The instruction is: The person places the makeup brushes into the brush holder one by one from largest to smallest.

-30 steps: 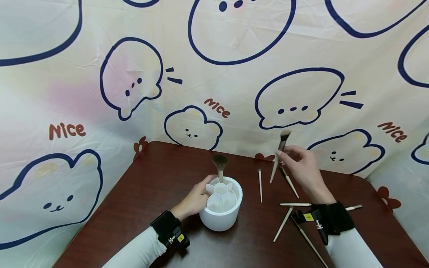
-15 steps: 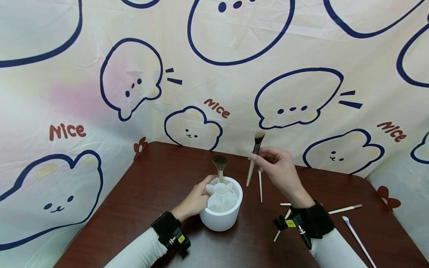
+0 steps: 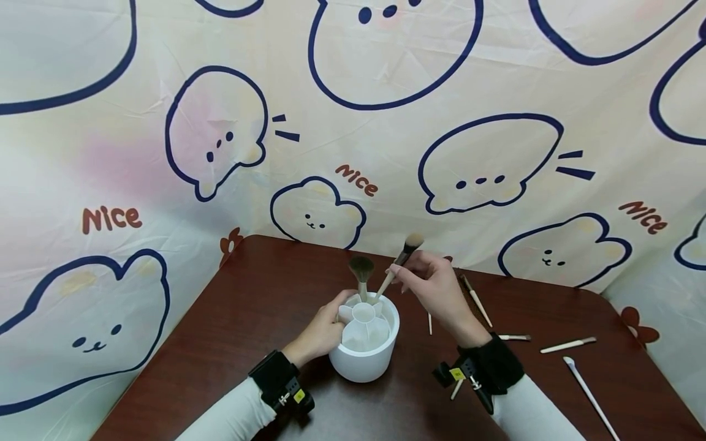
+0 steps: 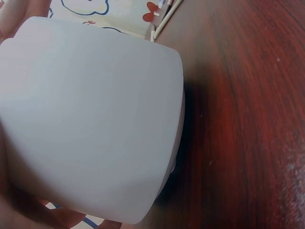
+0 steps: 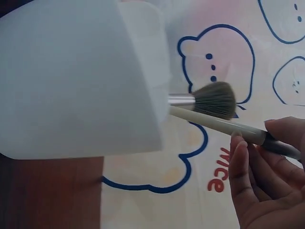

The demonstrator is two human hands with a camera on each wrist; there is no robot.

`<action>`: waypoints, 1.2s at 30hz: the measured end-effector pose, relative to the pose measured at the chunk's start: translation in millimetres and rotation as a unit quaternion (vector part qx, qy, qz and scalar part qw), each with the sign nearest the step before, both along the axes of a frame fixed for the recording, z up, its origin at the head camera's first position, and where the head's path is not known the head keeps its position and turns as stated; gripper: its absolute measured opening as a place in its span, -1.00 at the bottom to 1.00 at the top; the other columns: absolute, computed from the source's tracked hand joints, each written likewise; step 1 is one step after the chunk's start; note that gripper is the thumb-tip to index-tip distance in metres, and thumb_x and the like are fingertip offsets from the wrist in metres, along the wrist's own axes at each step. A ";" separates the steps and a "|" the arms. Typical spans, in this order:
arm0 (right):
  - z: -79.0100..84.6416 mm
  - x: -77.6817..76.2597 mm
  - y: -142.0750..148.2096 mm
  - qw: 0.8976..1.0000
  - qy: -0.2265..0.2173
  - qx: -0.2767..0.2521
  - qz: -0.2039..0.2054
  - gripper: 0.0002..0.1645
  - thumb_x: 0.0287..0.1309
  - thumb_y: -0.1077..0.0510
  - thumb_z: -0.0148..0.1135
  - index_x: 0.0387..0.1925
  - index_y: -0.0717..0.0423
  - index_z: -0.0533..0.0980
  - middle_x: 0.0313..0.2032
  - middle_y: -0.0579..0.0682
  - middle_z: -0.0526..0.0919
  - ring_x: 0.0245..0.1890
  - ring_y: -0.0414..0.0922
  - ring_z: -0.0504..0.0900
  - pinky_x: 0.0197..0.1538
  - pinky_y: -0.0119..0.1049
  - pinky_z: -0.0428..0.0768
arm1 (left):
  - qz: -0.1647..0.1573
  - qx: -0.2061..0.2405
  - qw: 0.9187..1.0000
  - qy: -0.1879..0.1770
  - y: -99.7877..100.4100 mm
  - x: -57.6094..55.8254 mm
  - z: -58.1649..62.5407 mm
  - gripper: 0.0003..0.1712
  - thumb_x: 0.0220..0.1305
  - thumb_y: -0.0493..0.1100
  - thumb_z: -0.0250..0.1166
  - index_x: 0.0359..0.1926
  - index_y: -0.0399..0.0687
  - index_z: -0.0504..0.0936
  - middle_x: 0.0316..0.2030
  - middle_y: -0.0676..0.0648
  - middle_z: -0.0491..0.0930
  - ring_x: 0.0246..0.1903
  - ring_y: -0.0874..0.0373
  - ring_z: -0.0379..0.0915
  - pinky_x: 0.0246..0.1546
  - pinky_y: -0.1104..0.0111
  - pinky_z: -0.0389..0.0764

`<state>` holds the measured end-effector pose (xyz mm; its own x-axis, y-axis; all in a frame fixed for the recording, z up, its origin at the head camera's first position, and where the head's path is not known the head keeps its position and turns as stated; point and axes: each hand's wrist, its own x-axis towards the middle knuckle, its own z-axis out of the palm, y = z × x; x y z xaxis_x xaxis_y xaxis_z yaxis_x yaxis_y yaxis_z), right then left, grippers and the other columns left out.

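Note:
My left hand (image 3: 320,327) grips the side of a white round brush holder (image 3: 363,366), fingers at its rim. A divided insert with petal-shaped compartments (image 3: 364,313) sits inside. One makeup brush with flared dark bristles (image 3: 361,267) stands in the holder, head up. Between thumb and fingers my right hand (image 3: 438,295) pinches a second makeup brush (image 5: 240,129), with a pale handle, dark ferrule and cream-tipped head. It tilts head-up to the right, and its handle end is down in a back compartment beside the standing brush. The holder's wall hides that end in the right wrist view.
Several loose brushes lie on the dark wooden table (image 3: 265,288) to the right: one brush (image 3: 477,303) behind the right hand, another short brush (image 3: 568,345) and a long white brush (image 3: 590,392) farther right. A patterned cloth (image 3: 386,147) hangs behind the table.
My right hand has carried the brush left from above the loose brushes to the holder, lowering its handle end into it. The left hand and the holder have stayed in place.

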<state>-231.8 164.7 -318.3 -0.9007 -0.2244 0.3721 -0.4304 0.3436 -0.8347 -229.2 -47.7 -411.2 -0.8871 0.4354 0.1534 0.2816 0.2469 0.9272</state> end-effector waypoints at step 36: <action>-51.7 -8.4 -6.3 0.989 -0.131 0.062 0.023 -0.78 0.18 0.14 0.23 -0.18 0.18 0.59 -0.24 0.13 0.59 -0.23 0.15 0.49 -0.24 -0.18 0.51 | -0.003 -0.005 1.000 -0.008 0.4 -1.0 1.1 -0.26 0.04 -0.59 -0.10 0.29 -0.11 0.24 0.10 -0.20 0.42 0.08 0.03 0.28 0.05 0.02 0.37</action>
<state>-240.2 158.4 -370.0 -0.9502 -0.2967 0.0952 -0.2233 0.4351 -0.8723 -230.2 -47.3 -410.2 -0.8864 0.4428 0.1351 0.2682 0.2534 0.9294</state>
